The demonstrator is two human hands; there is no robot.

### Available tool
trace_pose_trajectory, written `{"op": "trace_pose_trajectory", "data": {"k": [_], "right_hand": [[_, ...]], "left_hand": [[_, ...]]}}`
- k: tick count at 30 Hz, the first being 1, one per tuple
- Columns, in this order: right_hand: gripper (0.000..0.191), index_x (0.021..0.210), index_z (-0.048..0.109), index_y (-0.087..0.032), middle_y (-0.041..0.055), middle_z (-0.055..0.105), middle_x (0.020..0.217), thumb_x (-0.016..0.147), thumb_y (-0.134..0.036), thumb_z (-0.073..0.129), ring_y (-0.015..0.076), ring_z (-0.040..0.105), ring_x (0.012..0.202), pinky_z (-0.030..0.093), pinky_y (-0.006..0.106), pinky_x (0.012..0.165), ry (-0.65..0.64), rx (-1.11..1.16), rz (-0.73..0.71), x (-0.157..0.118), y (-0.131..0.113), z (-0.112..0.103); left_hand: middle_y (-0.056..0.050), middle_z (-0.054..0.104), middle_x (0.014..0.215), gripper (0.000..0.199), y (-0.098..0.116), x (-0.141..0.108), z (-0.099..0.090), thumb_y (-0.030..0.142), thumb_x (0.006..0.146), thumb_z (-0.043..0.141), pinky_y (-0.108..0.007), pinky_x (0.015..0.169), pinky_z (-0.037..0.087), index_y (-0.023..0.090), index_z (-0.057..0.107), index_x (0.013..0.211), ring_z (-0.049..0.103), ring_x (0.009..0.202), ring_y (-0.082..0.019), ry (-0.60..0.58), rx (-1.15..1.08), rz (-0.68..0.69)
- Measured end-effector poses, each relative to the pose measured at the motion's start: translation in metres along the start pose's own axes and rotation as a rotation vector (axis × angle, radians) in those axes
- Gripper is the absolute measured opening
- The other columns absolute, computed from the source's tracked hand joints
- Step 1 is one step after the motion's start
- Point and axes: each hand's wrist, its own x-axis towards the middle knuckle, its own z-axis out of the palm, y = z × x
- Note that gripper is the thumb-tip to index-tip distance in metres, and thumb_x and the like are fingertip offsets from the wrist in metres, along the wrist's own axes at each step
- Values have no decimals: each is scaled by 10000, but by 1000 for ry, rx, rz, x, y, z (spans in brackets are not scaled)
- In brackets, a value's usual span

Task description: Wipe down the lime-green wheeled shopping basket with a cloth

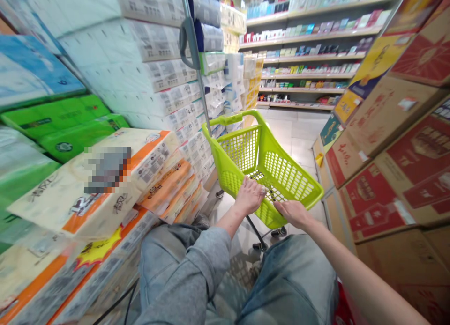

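Note:
A lime-green plastic shopping cart (225, 175) with a perforated basket stands in front of my knees. My left hand (251, 195) is closed over the near rim of its basket, with a ring-like glint at the fingers. Just to the right, my right hand (291, 212) grips the same rim, thumb on top and the other fingers mostly hidden. Between the two hands, a narrow dark strip (270, 194) shows against the basket; I cannot make out what it is. The cart's green handle (228, 120) is at the far side, and dark wheels (260, 246) show underneath.
Wrapped tissue packs (116, 180) are stacked at the left, with a blurred-out patch on top. Taller white packs (165, 44) rise behind them, beside a grey pole (206, 98). Cardboard boxes (386, 109) line the right. Product shelves (309, 55) stand beyond the tiled floor (291, 123).

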Motion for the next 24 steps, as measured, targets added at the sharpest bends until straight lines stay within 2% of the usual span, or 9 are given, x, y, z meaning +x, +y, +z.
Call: {"op": "trace_pose_trajectory", "data": {"k": [3,5,13,17,24], "right_hand": [[666,677,656,-167,110,677,684,884,-597,192,187,630,663,334,245,561,69,-104,82,4,-19,6],[672,669,658,-168,111,674,666,872,-618,202,186,630,647,328,247,548,96,-144,117,7,-23,9],[659,665,656,-180,85,674,652,900,-567,178,166,622,632,282,254,522,121,-141,71,17,-12,16],[674,637,644,-172,88,672,652,901,-568,166,160,615,624,267,255,522,109,-138,60,16,-14,16],[685,627,635,-174,81,655,614,899,-575,151,151,599,606,243,251,514,97,-146,63,11,-10,15]], "left_hand": [[-76,577,1005,273,3,1,-1,352,904,329,-471,1116,153,192,545,947,455,1094,-216,-2,40,-14],[-70,584,986,290,1,3,-2,355,910,311,-464,1118,148,189,547,943,466,1079,-211,-7,54,-8],[-64,596,1074,251,-22,2,-4,321,903,350,-432,1132,116,195,547,996,439,1179,-185,-49,-5,37],[-68,591,1138,271,-41,1,-9,298,898,355,-415,1137,91,190,546,1058,411,1229,-180,-80,17,41],[-74,563,1223,277,-88,14,-27,238,880,378,-474,1124,42,191,532,1106,323,1311,-191,-96,43,-56]]}}
